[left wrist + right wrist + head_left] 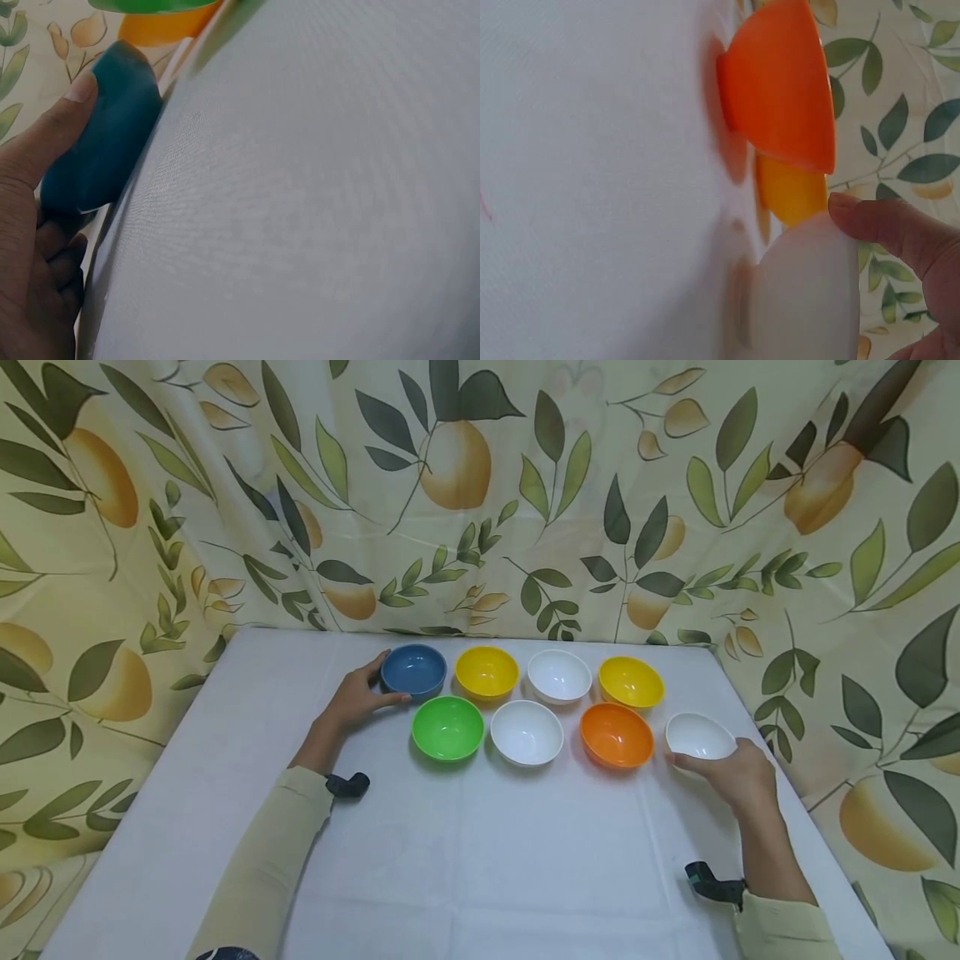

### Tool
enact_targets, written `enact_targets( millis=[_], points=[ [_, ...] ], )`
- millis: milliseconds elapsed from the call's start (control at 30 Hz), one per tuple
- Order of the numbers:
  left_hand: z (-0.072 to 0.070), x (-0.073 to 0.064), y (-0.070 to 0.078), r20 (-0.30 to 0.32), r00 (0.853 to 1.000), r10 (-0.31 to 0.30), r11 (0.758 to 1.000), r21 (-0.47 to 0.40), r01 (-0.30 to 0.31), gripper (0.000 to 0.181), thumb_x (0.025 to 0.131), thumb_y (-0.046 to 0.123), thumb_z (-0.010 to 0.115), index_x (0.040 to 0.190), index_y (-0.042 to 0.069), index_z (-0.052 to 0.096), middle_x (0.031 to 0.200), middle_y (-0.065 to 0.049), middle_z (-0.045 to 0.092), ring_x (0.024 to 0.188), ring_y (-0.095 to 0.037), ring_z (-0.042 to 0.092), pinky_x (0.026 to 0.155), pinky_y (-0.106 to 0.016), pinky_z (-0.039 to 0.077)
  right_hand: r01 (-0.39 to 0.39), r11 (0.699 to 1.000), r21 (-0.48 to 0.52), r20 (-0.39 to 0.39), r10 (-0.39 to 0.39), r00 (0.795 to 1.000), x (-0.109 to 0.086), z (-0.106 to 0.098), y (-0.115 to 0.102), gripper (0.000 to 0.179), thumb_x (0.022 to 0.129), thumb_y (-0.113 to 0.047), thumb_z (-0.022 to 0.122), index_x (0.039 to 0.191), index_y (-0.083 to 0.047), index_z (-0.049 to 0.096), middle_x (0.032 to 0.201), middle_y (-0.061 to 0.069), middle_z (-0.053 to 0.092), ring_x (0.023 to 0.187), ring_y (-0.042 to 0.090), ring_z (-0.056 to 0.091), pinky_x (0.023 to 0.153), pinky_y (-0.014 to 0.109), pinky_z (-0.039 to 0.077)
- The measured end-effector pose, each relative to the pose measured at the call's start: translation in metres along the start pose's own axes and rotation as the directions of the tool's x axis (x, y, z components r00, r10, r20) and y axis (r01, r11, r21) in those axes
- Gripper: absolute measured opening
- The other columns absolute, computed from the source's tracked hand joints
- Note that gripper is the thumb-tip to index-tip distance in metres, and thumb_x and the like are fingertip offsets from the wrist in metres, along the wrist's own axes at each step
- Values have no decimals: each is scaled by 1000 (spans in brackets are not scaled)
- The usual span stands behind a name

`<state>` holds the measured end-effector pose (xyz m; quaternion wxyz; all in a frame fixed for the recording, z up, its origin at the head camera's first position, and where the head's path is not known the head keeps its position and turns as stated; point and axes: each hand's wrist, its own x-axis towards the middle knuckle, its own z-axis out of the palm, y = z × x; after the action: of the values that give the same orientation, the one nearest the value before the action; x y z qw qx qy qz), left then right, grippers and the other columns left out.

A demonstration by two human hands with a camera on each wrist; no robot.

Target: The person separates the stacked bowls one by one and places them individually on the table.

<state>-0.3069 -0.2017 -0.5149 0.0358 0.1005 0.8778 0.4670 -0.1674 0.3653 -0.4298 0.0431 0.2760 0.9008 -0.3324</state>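
My left hand (354, 697) grips a blue bowl (414, 672) at the left end of the back row, its thumb along the near side. In the left wrist view the thumb lies against the blue bowl's (112, 135) wall, with the other fingers partly hidden beneath. On the far right, my right hand (738, 775) holds a white bowl (699, 737) by its rim. The right wrist view shows that thumb at the rim of the white bowl (802, 292); the remaining fingers are mostly out of sight. An orange bowl (617, 736) stands just left of it.
Along the back row are a yellow bowl (487, 672), a white bowl (558, 677) and another yellow bowl (631, 682). A green bowl (447, 728) and a white bowl (527, 732) stand before them. White cloth covers the table (480, 860); a patterned curtain (450, 568) hangs behind.
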Motion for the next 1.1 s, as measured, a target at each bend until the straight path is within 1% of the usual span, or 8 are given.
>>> enact_targets(
  millis=[200, 300, 500, 767, 900, 1100],
  points=[
    [-1, 1, 0, -5, 1000, 11, 1000, 1, -11, 113, 82, 45, 91, 168, 11, 26, 168, -20, 31, 155, -37, 29, 126, -52, 25, -11, 1000, -5, 3, 11, 1000, 4, 3, 3, 119, 82, -46, 89, 155, 19, 19, 148, 44, 34, 127, 57, 39, 107, 71, 44],
    [-1, 1, -1, -2, 1000, 3, 1000, 5, -3, 113, 82, 47, 91, 168, 12, 26, 168, -20, 31, 155, -37, 28, 126, -52, 25, -10, 1000, 2, 3, 10, 1000, 6, 4, 3, 120, 83, -46, 89, 156, 18, 18, 150, 44, 32, 129, 58, 38, 108, 72, 43],
    [-1, 2, -2, 0, 1000, 5, 1000, -2, -5, 114, 82, 48, 91, 168, 12, 25, 168, -19, 31, 155, -36, 29, 126, -52, 25, 10, 1000, 9, -30, -10, 1000, 10, 7, 2, 116, 84, -45, 88, 156, 17, 21, 151, 43, 34, 129, 57, 40, 108, 71, 44],
    [-2, 3, -1, -5, 1000, 15, 1000, 2, -15, 114, 81, 50, 91, 168, 12, 27, 167, -19, 32, 155, -36, 30, 126, -52, 26, 9, 1000, 18, -58, -8, 998, 15, 10, 2, 115, 85, -46, 87, 156, 16, 21, 152, 41, 34, 132, 56, 39, 109, 70, 43],
    [-1, 4, -3, -4, 1000, 22, 1000, 4, -22, 114, 81, 48, 91, 168, 11, 27, 167, -18, 33, 155, -35, 30, 126, -52, 26, 13, 1000, 26, -64, -12, 998, 17, 12, 4, 118, 85, -49, 86, 158, 15, 20, 154, 41, 33, 134, 55, 37, 110, 69, 42],
    [0, 3, -3, -4, 1000, 15, 1000, -1, -15, 114, 81, 49, 91, 167, 11, 27, 167, -19, 33, 155, -35, 29, 126, -51, 26, 24, 1000, 19, -75, -22, 997, 17, 15, 7, 121, 86, -52, 85, 159, 14, 16, 155, 42, 30, 136, 56, 36, 111, 69, 41]
  ],
)
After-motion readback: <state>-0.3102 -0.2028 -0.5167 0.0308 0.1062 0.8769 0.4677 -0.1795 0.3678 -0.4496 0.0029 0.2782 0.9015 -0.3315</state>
